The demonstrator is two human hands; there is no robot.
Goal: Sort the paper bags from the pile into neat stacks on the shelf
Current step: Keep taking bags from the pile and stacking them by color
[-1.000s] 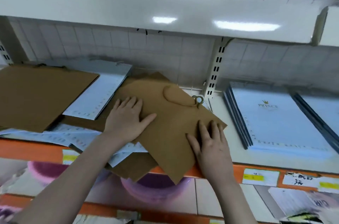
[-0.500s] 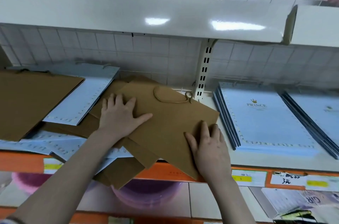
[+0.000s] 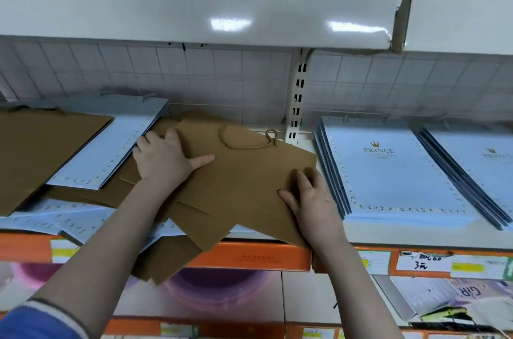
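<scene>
While our left hand (image 3: 163, 158) is lying flat with fingers spread on the top brown bag (image 3: 244, 174), we are resting our right hand (image 3: 311, 199) on that bag's near right corner, fingers relaxed and straight. Under both palms the messy pile (image 3: 116, 191) of brown and blue bags is spilling over the shelf (image 3: 416, 236) edge. Just right of our right hand, neat blue stacks (image 3: 388, 172) are lying.
</scene>
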